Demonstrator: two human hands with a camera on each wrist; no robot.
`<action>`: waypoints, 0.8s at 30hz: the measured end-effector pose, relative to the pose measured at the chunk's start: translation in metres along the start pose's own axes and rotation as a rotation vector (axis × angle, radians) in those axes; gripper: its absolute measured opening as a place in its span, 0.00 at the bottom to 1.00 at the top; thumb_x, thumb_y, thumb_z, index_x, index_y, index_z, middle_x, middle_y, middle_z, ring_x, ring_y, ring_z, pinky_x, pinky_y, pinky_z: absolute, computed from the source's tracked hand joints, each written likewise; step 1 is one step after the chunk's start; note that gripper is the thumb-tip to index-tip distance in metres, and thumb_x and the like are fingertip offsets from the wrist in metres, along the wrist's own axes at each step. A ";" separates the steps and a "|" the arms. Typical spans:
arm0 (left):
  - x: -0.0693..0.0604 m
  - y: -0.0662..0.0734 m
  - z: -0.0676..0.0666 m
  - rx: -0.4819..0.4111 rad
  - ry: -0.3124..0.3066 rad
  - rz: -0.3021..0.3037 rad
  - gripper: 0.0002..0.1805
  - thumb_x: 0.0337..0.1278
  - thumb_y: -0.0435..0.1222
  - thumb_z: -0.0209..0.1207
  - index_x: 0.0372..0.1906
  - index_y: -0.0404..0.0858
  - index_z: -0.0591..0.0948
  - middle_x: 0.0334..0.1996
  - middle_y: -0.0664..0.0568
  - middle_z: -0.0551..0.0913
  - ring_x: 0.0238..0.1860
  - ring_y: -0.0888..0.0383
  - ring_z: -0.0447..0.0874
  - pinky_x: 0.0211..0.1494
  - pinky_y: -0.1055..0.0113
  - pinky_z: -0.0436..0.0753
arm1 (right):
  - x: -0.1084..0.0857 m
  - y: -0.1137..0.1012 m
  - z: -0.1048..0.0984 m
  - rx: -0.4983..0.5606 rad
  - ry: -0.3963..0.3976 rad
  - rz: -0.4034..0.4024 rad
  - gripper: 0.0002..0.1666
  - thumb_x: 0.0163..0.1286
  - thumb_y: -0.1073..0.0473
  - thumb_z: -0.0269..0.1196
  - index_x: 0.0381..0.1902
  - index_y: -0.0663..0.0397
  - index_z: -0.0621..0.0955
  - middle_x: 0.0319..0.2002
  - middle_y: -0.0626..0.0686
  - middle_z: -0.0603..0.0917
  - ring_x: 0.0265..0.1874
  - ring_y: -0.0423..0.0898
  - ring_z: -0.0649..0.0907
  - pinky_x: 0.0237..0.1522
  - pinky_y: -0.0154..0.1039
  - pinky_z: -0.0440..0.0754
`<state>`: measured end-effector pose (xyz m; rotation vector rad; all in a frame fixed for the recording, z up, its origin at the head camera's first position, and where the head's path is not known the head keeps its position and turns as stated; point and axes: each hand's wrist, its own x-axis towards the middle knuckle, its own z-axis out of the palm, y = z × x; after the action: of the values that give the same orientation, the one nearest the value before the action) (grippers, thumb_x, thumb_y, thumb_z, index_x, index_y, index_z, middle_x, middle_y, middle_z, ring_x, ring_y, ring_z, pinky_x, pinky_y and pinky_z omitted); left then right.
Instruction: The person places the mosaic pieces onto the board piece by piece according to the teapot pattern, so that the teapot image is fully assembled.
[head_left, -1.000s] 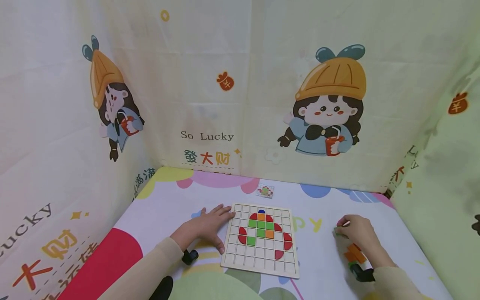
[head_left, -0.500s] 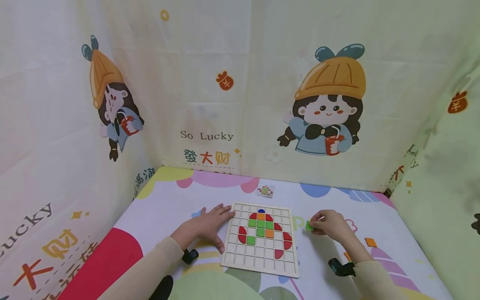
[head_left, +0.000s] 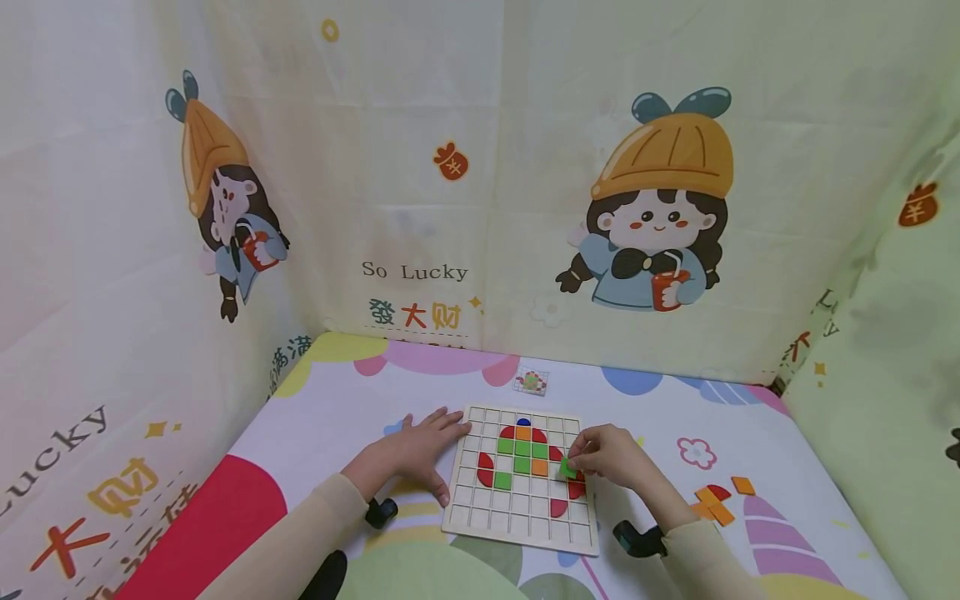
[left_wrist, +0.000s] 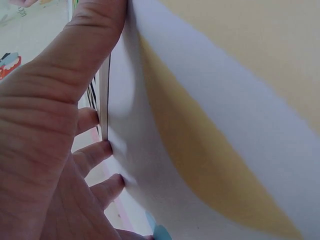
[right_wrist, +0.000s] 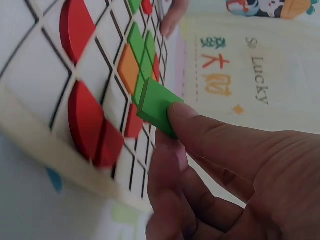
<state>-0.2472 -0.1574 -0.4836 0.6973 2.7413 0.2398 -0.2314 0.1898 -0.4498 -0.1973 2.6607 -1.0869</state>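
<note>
A pale wooden grid board (head_left: 517, 533) lies on the table, with red quarter-round tiles, green and orange square tiles and a blue piece in some of its cells. My right hand (head_left: 617, 457) pinches a green square tile (right_wrist: 159, 106) between thumb and fingers, just above the board's right side. In the right wrist view the tile is tilted, in front of a red tile (right_wrist: 82, 117) on the board. Along the board's left edge rests my left hand (head_left: 415, 454), fingers spread; its thumb and fingertips touch the rim, as the left wrist view shows.
Several loose orange tiles (head_left: 722, 512) and a red tile (head_left: 719, 492) lie at the right, with one orange tile (head_left: 742, 485) apart. A small picture card (head_left: 531, 382) lies behind the board. Printed cloth (head_left: 517, 208) hangs around the table's back and sides.
My right hand has moved left from the loose tiles at the right to above the board, carrying the green tile. My left hand has stayed at the board's edge.
</note>
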 end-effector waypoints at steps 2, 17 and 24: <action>-0.001 0.000 0.000 -0.001 0.001 0.001 0.70 0.26 0.71 0.75 0.82 0.54 0.59 0.84 0.52 0.53 0.84 0.41 0.43 0.71 0.19 0.50 | 0.001 -0.004 0.008 -0.022 0.006 -0.013 0.09 0.61 0.59 0.77 0.30 0.51 0.85 0.27 0.48 0.84 0.29 0.45 0.78 0.32 0.38 0.80; -0.001 0.000 -0.001 -0.005 0.007 0.008 0.70 0.27 0.71 0.75 0.82 0.53 0.60 0.84 0.52 0.53 0.84 0.41 0.43 0.71 0.19 0.50 | 0.004 -0.008 0.046 -0.059 0.030 -0.098 0.09 0.59 0.60 0.78 0.26 0.46 0.86 0.24 0.43 0.84 0.27 0.43 0.77 0.28 0.36 0.76; -0.002 0.000 -0.002 -0.011 0.009 0.013 0.70 0.27 0.70 0.76 0.82 0.52 0.60 0.84 0.52 0.53 0.84 0.41 0.43 0.71 0.19 0.50 | 0.000 -0.011 0.048 -0.054 0.010 -0.097 0.07 0.60 0.63 0.76 0.25 0.48 0.89 0.23 0.44 0.84 0.23 0.43 0.76 0.22 0.35 0.74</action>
<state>-0.2459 -0.1582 -0.4809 0.7134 2.7426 0.2612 -0.2173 0.1496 -0.4754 -0.3350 2.7169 -1.0468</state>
